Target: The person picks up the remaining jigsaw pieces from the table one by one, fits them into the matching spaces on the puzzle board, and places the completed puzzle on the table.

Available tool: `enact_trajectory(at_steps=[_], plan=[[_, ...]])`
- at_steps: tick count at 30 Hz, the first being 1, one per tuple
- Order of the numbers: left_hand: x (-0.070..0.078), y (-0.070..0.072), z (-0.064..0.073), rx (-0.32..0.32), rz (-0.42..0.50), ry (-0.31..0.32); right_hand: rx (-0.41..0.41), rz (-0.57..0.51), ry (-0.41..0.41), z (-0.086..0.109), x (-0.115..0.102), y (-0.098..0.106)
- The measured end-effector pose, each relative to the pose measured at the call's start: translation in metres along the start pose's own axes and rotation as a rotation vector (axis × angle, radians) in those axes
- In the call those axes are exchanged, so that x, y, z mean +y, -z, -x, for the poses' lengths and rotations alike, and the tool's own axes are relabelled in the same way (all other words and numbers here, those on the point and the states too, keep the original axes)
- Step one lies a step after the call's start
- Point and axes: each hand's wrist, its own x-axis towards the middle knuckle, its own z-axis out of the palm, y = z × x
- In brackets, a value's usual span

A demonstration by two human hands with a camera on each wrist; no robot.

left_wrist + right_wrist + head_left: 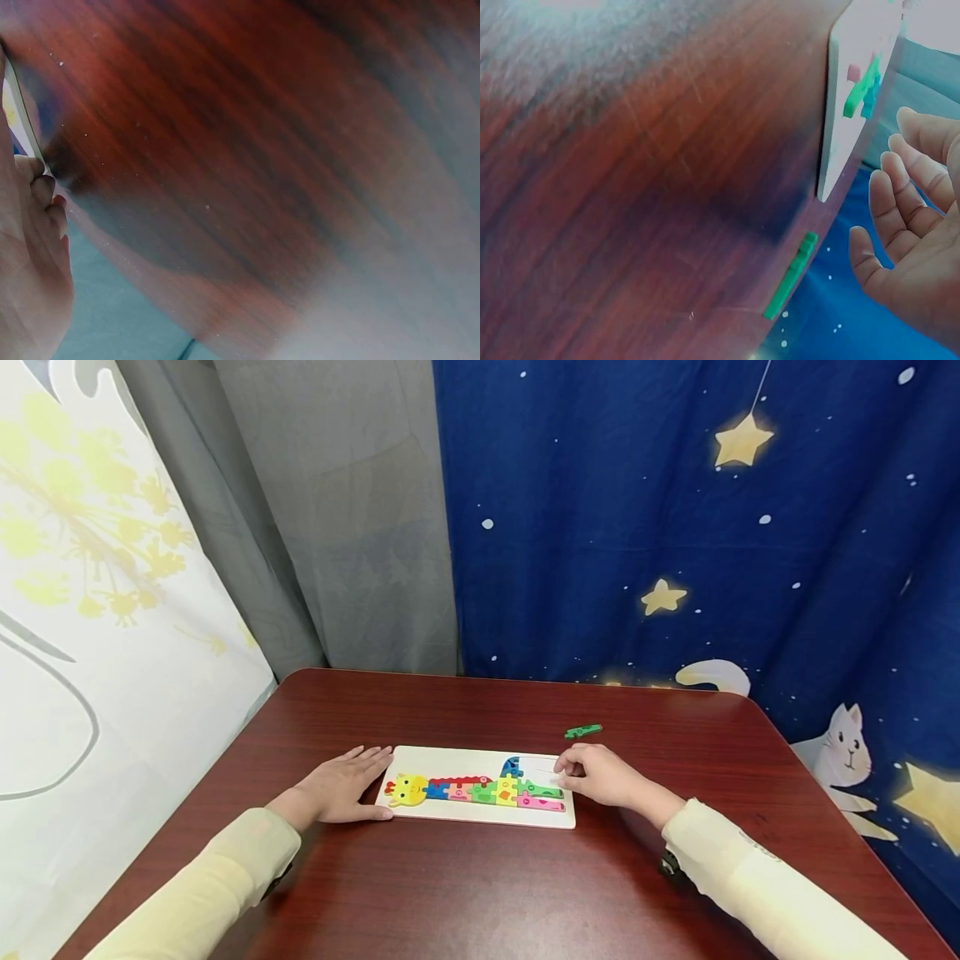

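Observation:
A white puzzle board (pixel 465 814) lies on the table with a giraffe made of colourful jigsaw pieces (pixel 480 789). Its yellow head is at the left, and pink and green leg pieces point right. My left hand (pixel 345 785) rests flat at the board's left end, fingers spread and touching its edge. Over the right end is my right hand (pixel 600 774), fingers loosely bent; the right wrist view shows the fingers (pixel 911 191) apart with nothing between them. A loose green puzzle piece (pixel 583 731) lies on the table just beyond the right hand.
The dark red wooden table (pixel 480 893) has rounded far corners. Behind it hang a grey curtain (pixel 360 527) and a blue curtain with stars (pixel 585 527). White patterned fabric (pixel 112 610) hangs along the left side.

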Motion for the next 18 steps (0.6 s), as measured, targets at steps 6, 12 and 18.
enact_trajectory(at_steps=[6,12,18], plan=[[-0.001,-0.001,0.000,0.003,0.005,0.001,0.030,0.025,0.002,0.007,0.002,0.009],[-0.002,-0.002,0.000,0.017,-0.002,-0.005,0.083,0.018,-0.003,0.017,0.007,0.016],[-0.003,-0.004,0.000,0.018,-0.003,0.004,0.131,-0.009,-0.016,0.031,0.014,0.025]])
